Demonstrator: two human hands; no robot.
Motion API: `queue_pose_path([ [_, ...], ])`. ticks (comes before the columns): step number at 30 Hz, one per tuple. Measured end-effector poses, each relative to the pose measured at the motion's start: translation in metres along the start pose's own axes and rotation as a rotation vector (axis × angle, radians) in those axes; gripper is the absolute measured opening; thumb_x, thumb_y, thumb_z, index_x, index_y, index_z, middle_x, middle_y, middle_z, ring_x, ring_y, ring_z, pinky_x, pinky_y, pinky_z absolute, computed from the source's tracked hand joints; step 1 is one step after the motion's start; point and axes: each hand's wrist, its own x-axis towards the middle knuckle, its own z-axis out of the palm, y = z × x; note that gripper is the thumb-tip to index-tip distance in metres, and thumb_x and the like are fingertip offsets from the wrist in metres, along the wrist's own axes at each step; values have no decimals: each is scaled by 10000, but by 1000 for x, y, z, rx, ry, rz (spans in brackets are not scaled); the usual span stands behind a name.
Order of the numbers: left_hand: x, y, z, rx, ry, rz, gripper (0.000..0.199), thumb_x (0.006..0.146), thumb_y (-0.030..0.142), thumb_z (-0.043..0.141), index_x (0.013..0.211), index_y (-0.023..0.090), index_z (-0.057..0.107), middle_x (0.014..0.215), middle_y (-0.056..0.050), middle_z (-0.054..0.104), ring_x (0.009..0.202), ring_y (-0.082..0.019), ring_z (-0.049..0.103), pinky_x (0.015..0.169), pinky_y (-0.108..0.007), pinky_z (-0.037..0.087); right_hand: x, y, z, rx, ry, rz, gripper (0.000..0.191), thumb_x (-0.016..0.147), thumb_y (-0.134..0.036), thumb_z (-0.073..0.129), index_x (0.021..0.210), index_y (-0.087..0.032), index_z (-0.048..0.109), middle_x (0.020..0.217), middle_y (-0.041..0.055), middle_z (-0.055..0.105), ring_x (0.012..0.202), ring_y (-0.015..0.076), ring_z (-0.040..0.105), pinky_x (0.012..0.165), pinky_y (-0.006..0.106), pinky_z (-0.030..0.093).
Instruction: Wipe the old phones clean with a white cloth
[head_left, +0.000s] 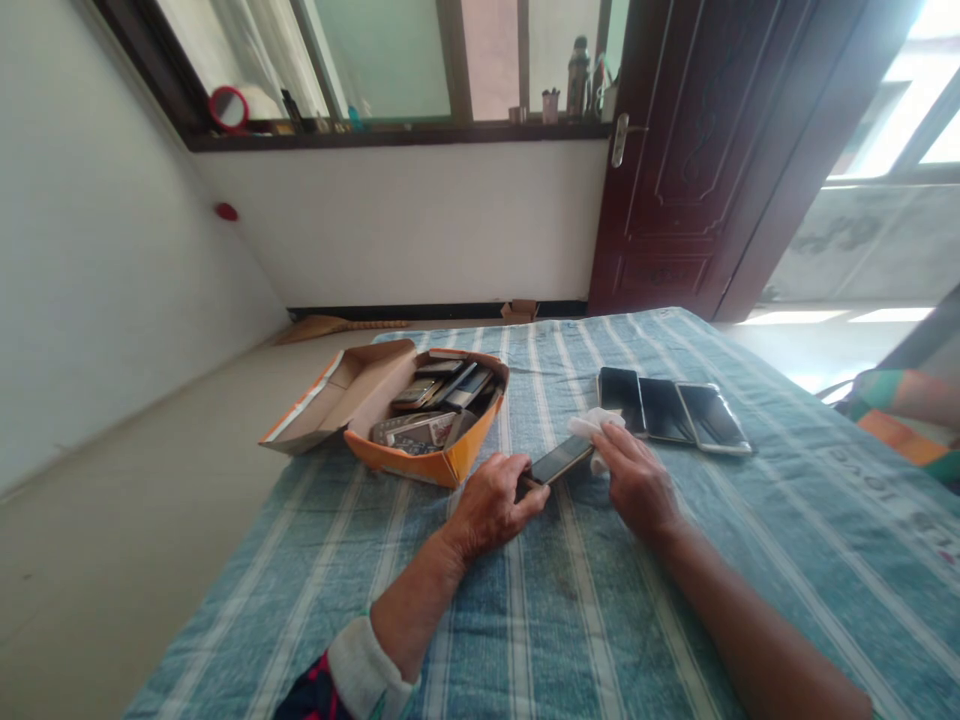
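Note:
My left hand is closed around the lower end of a smartphone, its dark screen tilted up. A white tissue is pinched in my right hand and pressed against the phone's far end. Part of that end is hidden under the tissue and fingers. Just beyond my left hand stands an open orange shoebox holding several old mobile phones. Past my right hand lie a black phone, another dark phone and a white-framed phone, side by side with screens up.
A blue striped cloth covers the surface beneath everything. The box's lid is folded back to the left, over the edge. Behind are a broom, a small carton and a dark red door. Colourful fabric appears at right.

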Motion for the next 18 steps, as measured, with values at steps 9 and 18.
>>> queue_pose_path([
  [9, 0, -1, -1, -37, 3, -14, 228, 826, 395, 516, 886, 183, 575, 840, -56, 606, 844, -213, 572, 802, -334, 460, -2, 11, 2, 115, -56, 275, 517, 755, -52, 376, 1177, -179, 647, 1146, 94, 671, 1066, 209, 638, 921, 325, 517],
  [18, 0, -6, 3, -53, 22, -19, 241, 851, 409, 476, 884, 194, 581, 824, -45, 604, 830, -204, 575, 787, -320, 459, -1, 12, 1, 151, -86, 323, 505, 748, -77, 382, 1168, -178, 646, 1099, 96, 689, 1033, 209, 650, 906, 323, 515],
])
